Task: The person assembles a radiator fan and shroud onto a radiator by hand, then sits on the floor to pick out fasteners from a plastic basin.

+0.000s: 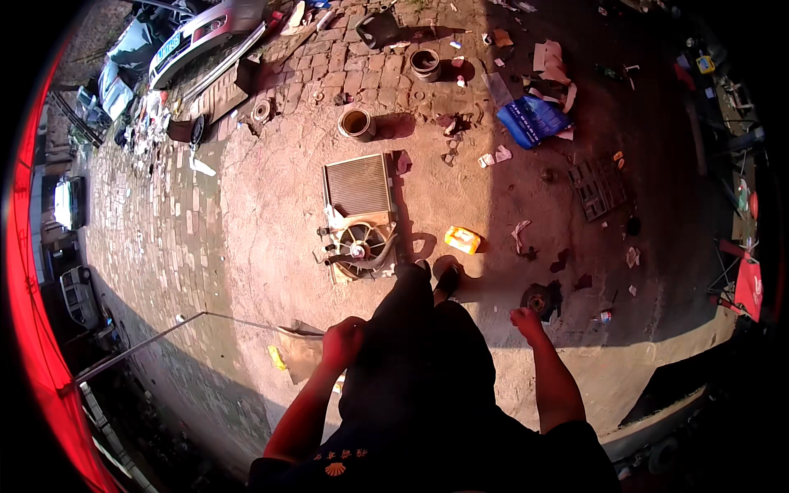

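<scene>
My left hand (343,342) hangs beside my left thigh with its fingers curled in. Against the dark trousers I cannot make out whether anything is inside it. My right hand (527,321) is out to the right, its fingers closed in a loose fist with nothing showing in them. Beyond it on the ground lies a dark round part (538,301), seemingly apart from the hand. Ahead of my feet a car radiator (357,185) lies flat, with a cooling fan (359,246) and black hoses at its near end. A yellow jug (462,240) lies right of the fan.
Two buckets (356,124) (426,65) stand farther ahead. A blue bag (532,121) and an opened tool case (598,188) lie to the right. A car bumper (205,37) and scrap fill the far left. A thin pole (140,348) slants in at left, by a red canopy edge (41,329).
</scene>
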The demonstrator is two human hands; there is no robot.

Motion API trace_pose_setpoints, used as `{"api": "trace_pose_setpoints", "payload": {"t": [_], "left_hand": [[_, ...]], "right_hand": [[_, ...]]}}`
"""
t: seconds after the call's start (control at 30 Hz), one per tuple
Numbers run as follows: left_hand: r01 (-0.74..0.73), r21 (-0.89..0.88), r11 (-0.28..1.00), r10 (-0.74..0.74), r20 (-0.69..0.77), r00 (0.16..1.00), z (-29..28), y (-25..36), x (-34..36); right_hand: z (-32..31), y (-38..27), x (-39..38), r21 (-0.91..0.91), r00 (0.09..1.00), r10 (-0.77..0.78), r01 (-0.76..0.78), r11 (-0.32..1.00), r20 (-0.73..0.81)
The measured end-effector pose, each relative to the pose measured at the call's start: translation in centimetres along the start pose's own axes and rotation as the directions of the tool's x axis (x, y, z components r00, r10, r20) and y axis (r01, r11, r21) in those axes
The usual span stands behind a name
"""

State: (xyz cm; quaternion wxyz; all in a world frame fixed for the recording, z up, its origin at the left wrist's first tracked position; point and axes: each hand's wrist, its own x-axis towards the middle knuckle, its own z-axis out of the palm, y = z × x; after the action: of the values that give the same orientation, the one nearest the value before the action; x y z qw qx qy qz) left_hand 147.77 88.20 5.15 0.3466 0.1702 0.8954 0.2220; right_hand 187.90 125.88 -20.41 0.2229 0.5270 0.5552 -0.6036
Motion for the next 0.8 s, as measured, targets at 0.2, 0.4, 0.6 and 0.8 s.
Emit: {"api": "trace_pose_setpoints", "payload": {"t": [0.2,0.4,0.6,0.8], "left_hand": [[0.300,0.063,0.952,-0.301,0.018,0.953,4.3,-12.3,2.1],[0.533,0.115,0.838,-0.544,0.108,0.832,2.0,-19.3,10.0],[0.275,-0.384,0.881,-0.306,-0.020,0.952,-0.9,-5.0,28.2],[0.192,-0.815,0.547,-0.179,0.110,0.978,-3.6,4.1,29.9]], "right_hand": [[-5.8,-8.8,-0.7,0.089,0.996,-0.048,0.055,0.994,-0.074],[-10.5,-19.5,-2.8,0.167,0.969,0.029,0.013,0.986,-0.247],[-11.8,-31.4,1.0,-0.148,0.991,0.095,-0.109,0.983,-0.095],[-6.8,-48.4,11.2,-0.156,0.997,-0.076,0.075,0.985,-0.003]]}}
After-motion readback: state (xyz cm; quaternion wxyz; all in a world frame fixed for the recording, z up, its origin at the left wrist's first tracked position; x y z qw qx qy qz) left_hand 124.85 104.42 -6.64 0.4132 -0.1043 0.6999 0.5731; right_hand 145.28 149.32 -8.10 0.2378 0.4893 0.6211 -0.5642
